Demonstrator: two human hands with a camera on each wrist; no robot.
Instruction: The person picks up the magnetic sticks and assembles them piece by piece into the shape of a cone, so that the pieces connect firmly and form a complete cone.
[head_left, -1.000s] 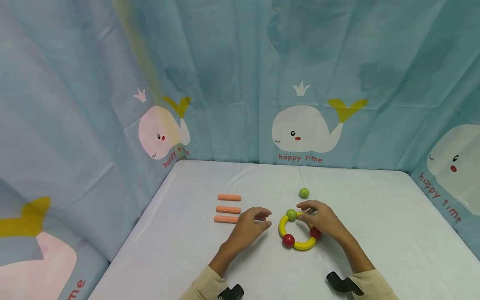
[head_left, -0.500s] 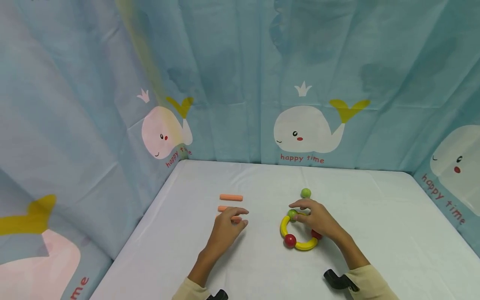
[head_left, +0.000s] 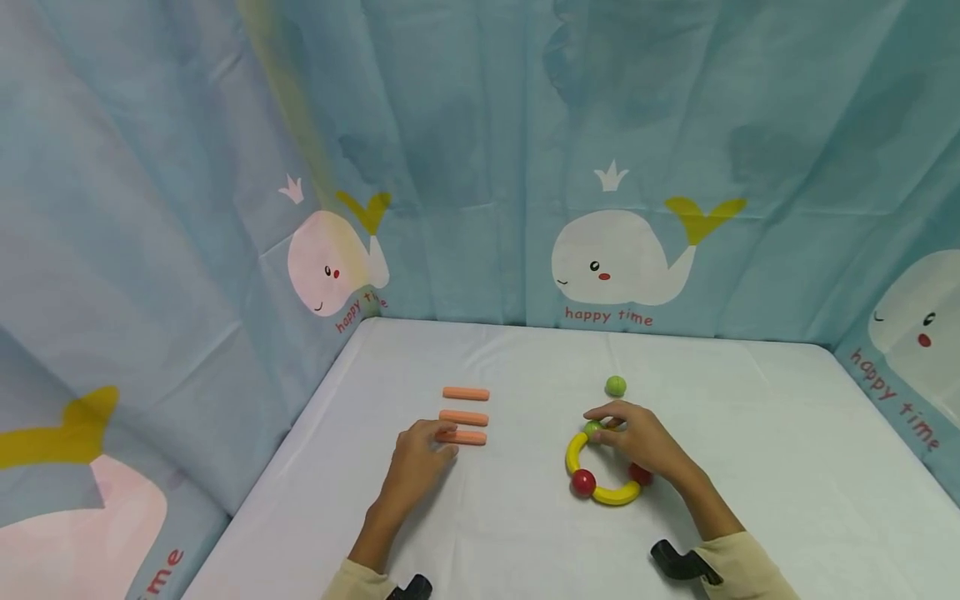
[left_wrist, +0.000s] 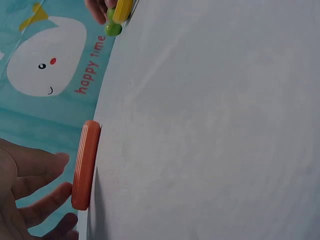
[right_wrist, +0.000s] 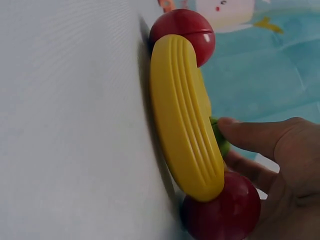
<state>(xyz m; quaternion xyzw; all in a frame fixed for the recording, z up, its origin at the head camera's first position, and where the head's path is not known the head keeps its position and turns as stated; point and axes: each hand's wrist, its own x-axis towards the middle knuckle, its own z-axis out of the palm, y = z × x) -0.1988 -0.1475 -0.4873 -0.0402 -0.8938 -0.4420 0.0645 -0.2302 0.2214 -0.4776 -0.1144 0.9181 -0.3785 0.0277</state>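
Note:
In the head view, my left hand [head_left: 415, 467] is at the left end of the nearest of three orange sticks [head_left: 467, 437]. The left wrist view shows its fingertips right beside an orange stick [left_wrist: 86, 165], fingers spread and slightly bent. On the right, a ring on the table joins yellow curved pieces [head_left: 617, 495], red balls [head_left: 583, 482] and a green ball [head_left: 592, 429]. My right hand [head_left: 647, 437] pinches that green ball between thumb and fingers, covering the ring's far right part. From the right wrist, a grooved yellow piece [right_wrist: 182, 115] partly hides the ball [right_wrist: 220, 140].
A loose green ball [head_left: 616, 386] lies behind the ring. Two more orange sticks, a middle one [head_left: 464, 417] and a far one [head_left: 466, 393], lie parallel on the white table [head_left: 525, 542]. A blue whale-print curtain [head_left: 465, 267] stands along the back and sides.
My left hand has moved left from beside the ring to the orange sticks. My right hand has moved left onto the ring's green ball, its fingers now around it.

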